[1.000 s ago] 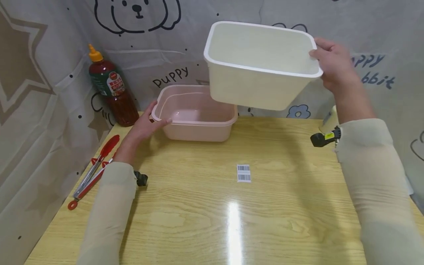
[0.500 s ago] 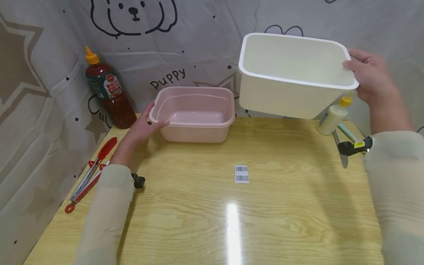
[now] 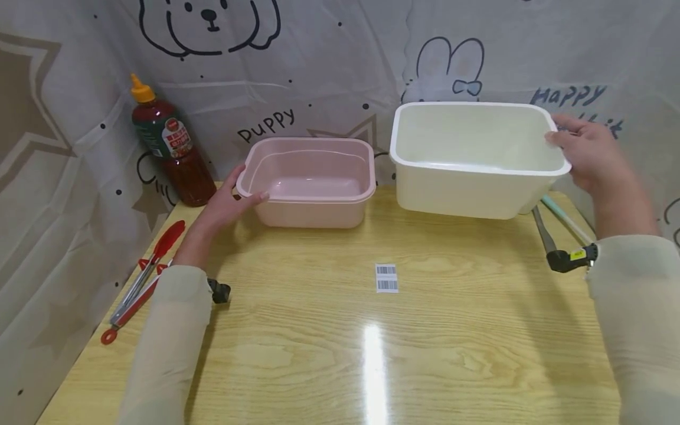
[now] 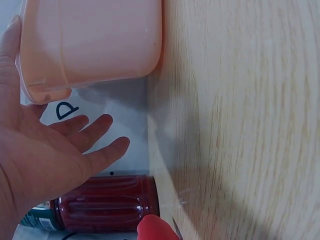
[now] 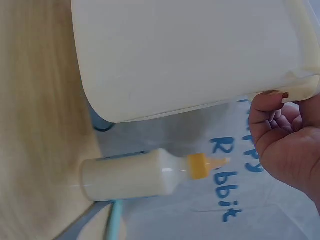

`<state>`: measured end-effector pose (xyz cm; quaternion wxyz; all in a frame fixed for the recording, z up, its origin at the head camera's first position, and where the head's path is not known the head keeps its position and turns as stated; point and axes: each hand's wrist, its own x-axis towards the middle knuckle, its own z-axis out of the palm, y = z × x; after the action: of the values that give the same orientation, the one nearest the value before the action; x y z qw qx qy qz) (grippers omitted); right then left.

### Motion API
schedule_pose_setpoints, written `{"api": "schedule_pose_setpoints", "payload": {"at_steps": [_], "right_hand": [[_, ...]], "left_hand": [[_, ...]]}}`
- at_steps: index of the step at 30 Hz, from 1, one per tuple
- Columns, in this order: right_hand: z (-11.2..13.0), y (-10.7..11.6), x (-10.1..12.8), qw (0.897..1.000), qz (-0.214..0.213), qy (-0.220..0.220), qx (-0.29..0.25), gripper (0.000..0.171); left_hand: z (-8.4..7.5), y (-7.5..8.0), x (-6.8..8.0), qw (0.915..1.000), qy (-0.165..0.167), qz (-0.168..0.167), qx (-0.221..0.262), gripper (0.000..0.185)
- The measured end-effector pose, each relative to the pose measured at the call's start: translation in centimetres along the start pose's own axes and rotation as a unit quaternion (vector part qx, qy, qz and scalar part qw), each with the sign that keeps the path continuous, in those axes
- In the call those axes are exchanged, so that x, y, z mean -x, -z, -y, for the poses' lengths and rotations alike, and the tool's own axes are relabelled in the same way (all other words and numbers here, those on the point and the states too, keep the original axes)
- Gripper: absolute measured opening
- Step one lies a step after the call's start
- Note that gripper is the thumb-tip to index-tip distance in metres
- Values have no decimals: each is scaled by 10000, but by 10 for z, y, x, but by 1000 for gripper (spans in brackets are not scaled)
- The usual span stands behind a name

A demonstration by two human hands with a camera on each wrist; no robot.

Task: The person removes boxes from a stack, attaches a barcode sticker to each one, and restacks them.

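Nearest the person, the pale wooden table (image 3: pixel 340 348) bears a small barcode sticker (image 3: pixel 387 277) at its middle and red-tipped metal tongs (image 3: pixel 142 280) along its left edge.

Further back, the left hand (image 3: pixel 225 203) holds the near left corner of the pink rectangular plastic tub (image 3: pixel 310 180), thumb over the rim, the other fingers spread loosely below it in the left wrist view. This tub stands on the table, long axis running left to right.

To its right, just beside and not touching, the right hand (image 3: pixel 589 154) grips the right rim of the white rectangular plastic tub (image 3: pixel 473 159), thumb inside, fingers curled beneath the lip. Its long axis also runs left to right. Whether its base rests on the table cannot be told.

Behind it, a cream squeeze bottle with a yellow nozzle (image 5: pixel 150 175) lies mostly hidden from the head view. A dark red sauce bottle (image 3: pixel 170 147) stands at the far left corner.
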<state>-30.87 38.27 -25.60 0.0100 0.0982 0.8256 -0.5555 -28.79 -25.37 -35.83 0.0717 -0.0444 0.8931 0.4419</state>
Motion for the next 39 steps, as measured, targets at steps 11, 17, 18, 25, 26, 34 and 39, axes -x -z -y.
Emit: {"api": "schedule_pose_setpoints", "payload": {"at_steps": [11, 17, 18, 25, 26, 34, 39], "right_hand": [[-33, -27, -11, 9984, 169, 300, 457, 64], [-43, -38, -16, 9981, 234, 345, 462, 65], [-43, -39, -16, 9985, 219, 292, 412, 65], [-43, -44, -24, 9985, 40, 54, 537, 65], [-43, -45, -26, 9982, -11, 32, 597, 64], [-48, -50, -34, 9962, -274, -79, 819, 60], [-49, -51, -33, 9946, -318, -77, 988, 61]], "left_hand": [[3, -2, 0, 10000, -36, -33, 57, 114], [2, -3, 2, 10000, 1, -76, 34, 117], [2, -3, 2, 10000, 11, -77, 34, 117], [0, -2, 1, 10000, 36, -76, 5, 116], [0, -2, 1, 10000, 32, -81, 2, 116], [1, -3, 1, 9999, -8, -66, 84, 115], [-1, -4, 2, 9999, 1, -68, 123, 113]]}}
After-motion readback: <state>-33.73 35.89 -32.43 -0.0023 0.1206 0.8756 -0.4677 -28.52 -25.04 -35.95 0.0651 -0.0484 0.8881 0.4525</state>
